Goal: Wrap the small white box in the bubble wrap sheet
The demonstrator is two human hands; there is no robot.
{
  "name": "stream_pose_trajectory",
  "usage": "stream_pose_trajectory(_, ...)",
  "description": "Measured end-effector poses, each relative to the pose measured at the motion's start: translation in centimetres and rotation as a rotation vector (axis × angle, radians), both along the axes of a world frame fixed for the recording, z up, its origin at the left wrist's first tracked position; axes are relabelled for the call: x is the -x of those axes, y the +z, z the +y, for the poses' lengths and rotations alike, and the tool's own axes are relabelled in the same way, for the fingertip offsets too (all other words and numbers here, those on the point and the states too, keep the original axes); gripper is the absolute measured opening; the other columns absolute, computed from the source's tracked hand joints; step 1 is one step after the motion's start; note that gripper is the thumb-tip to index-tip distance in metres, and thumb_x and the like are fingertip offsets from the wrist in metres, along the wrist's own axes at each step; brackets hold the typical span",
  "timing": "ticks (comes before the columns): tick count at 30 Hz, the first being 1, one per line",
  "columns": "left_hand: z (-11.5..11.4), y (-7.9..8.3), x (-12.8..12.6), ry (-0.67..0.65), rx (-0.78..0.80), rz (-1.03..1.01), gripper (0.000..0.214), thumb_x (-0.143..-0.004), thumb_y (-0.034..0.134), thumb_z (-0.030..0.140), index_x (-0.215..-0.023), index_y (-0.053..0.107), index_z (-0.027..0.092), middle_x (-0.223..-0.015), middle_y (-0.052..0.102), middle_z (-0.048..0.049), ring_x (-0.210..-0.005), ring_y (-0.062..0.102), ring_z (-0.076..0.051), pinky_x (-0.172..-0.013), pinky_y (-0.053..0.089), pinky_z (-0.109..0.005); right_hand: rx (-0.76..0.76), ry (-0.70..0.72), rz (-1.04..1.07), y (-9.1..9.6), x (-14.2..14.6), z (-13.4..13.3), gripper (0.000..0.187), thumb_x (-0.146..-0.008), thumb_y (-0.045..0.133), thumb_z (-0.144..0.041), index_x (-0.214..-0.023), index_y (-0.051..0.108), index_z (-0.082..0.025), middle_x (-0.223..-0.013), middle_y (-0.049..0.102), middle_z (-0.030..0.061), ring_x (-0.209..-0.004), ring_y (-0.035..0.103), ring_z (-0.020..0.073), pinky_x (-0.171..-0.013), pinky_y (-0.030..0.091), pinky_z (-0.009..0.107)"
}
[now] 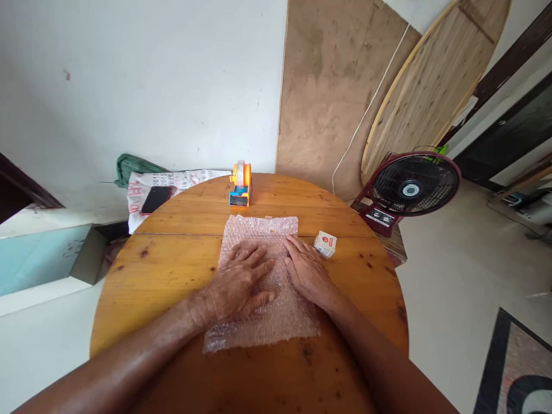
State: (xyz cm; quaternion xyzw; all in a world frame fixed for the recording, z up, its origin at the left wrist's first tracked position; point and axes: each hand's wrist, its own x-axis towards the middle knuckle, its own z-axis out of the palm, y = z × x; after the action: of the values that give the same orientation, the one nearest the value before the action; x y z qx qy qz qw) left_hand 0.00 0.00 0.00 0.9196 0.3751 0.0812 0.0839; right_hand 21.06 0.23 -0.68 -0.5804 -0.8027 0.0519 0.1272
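A sheet of pinkish clear bubble wrap lies flat on the round wooden table. My left hand rests palm down on its left and middle part, fingers spread. Along the sheet's right edge lies my right hand, fingers stretched out and touching the wrap. Just beyond the right fingers sits a small white box with red print, apart from the wrap. An orange and blue tape dispenser with a roll of tape stands near the table's far edge, behind the sheet.
A dark phone lies on a printed white sack at the table's left edge. A dark red fan stands off the right side. Behind it, a large round wooden board leans on the wall. A mat covers floor at lower right.
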Motion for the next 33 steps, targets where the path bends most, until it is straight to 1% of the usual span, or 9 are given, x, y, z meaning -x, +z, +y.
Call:
stream_pose_trajectory(4, 0.06, -0.06, 0.05, 0.012, -0.02, -0.007, 0.063, -0.084, 0.052, 0.056, -0.138, 0.049, 0.023, -0.149, 0.04, -0.0119, -0.14, 0.029, -0.035, -0.114, 0.018, -0.056, 0.01, 0.001, -0.006, -0.04, -0.02, 0.04, 0.05, -0.093, 0.035, -0.021, -0.14, 0.042, -0.007, -0.149, 0.039, 0.0144, -0.138, 0.034, 0.0246, -0.114, 0.028, 0.042)
stream_pose_trajectory(7, 0.08, -0.09, -0.05, 0.029, -0.013, -0.004, 0.065, -0.083, 0.053, 0.057, -0.137, 0.049, 0.022, -0.149, 0.041, -0.0123, -0.14, 0.028, -0.035, -0.115, 0.017, -0.054, 0.014, 0.0, -0.013, 0.04, -0.02, 0.05, 0.05, -0.093, 0.035, -0.021, -0.141, 0.042, -0.006, -0.149, 0.039, 0.0145, -0.138, 0.034, 0.025, -0.114, 0.028, 0.042)
stream_pose_trajectory(11, 0.05, -0.1, -0.15, 0.026, -0.007, -0.018, 0.071, -0.083, 0.052, 0.057, -0.143, 0.04, 0.021, -0.152, 0.035, -0.0121, -0.143, 0.023, -0.033, -0.116, 0.014, -0.054, 0.007, 0.004, -0.012, 0.02, -0.06, 0.06, 0.049, -0.094, 0.034, -0.021, -0.14, 0.043, -0.006, -0.149, 0.039, 0.0144, -0.139, 0.033, 0.0248, -0.114, 0.027, 0.042)
stream_pose_trajectory(14, 0.07, -0.12, -0.04, -0.01, 0.003, -0.027, 0.073, -0.084, 0.053, 0.055, -0.146, 0.036, 0.022, -0.153, 0.033, -0.012, -0.143, 0.025, -0.033, -0.117, 0.011, -0.055, 0.006, 0.0, -0.011, -0.12, -0.13, 0.08, 0.048, -0.094, 0.035, -0.021, -0.139, 0.044, -0.008, -0.148, 0.04, 0.014, -0.138, 0.035, 0.025, -0.113, 0.028, 0.043)
stream_pose_trajectory(23, 0.24, 0.13, 0.05, -0.024, 0.025, -0.022, 0.072, -0.081, 0.056, 0.055, -0.142, 0.042, 0.02, -0.151, 0.036, -0.0139, -0.141, 0.028, -0.035, -0.115, 0.012, -0.058, -0.008, -0.001, -0.005, -0.28, -0.12, 0.19, 0.048, -0.092, 0.039, -0.021, -0.139, 0.045, -0.008, -0.148, 0.041, 0.0137, -0.137, 0.036, 0.0256, -0.113, 0.028, 0.042)
stream_pose_trajectory(33, 0.28, 0.63, 0.08, -0.026, 0.044, 0.02, 0.073, -0.081, 0.054, 0.057, -0.142, 0.042, 0.019, -0.152, 0.035, -0.0141, -0.142, 0.026, -0.034, -0.116, 0.011, -0.056, -0.032, 0.018, -0.001, 0.06, -0.14, -0.01, 0.046, -0.093, 0.039, -0.021, -0.136, 0.048, -0.008, -0.146, 0.044, 0.0133, -0.135, 0.038, 0.0252, -0.113, 0.029, 0.041)
